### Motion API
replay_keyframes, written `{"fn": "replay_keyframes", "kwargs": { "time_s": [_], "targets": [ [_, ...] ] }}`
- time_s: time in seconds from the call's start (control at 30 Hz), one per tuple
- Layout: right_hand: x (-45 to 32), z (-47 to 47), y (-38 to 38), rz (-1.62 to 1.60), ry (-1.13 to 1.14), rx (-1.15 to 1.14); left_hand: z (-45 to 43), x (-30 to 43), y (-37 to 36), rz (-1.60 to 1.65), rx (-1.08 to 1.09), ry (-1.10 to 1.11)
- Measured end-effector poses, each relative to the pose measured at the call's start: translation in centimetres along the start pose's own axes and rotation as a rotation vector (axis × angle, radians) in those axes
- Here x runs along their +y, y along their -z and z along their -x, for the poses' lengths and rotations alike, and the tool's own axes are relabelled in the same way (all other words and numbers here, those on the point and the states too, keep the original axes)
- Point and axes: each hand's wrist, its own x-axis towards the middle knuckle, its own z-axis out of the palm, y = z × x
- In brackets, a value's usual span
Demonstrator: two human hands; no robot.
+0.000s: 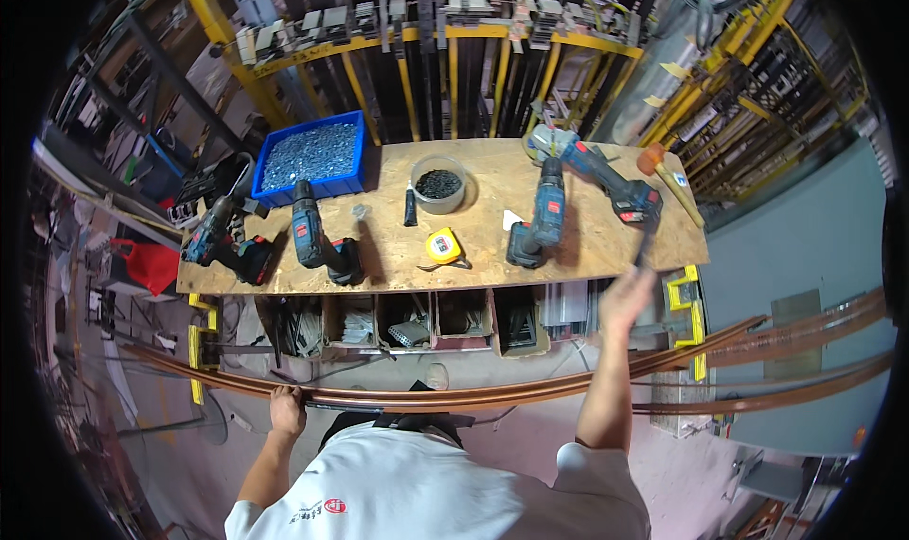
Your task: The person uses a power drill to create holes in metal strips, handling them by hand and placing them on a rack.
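Observation:
A long copper-brown metal profile runs crosswise in front of my body. My left hand is closed over its left part. Just right of that hand, a short dark strip lies along the profile's near side. My right hand is raised at the front edge of the plywood bench top, gripping a dark elongated tool. Motion blur hides which tool it is. Its far end comes close to the battery of a cordless angle grinder.
Cordless drills stand on the bench, with a yellow tape measure, a tub of black screws, a blue bin of small metal parts and a mallet. Yellow brackets flank the bench. Cardboard boxes sit below.

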Motion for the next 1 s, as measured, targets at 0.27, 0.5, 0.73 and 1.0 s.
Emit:
{"fn": "replay_keyframes", "kwargs": {
  "time_s": [0.27,0.5,0.73,1.0],
  "targets": [
    [2.3,-0.8,-8.8,0.3,-0.207,-0.374,0.1,-0.7,-0.2,-0.004,0.001,0.003],
    [7.9,-2.1,-9.1,0.044,-0.294,-0.148,-0.5,-1.2,-0.5,-0.004,-0.079,0.031],
    [7.6,-3.5,-8.2,0.139,-0.233,-0.028,-0.2,-1.1,-0.4,-0.005,-0.041,0.006],
    [10.0,-5.0,-7.6,-0.01,-0.274,-0.066,-0.5,-0.6,0.0,-0.036,-0.104,0.051]
  ]
}}
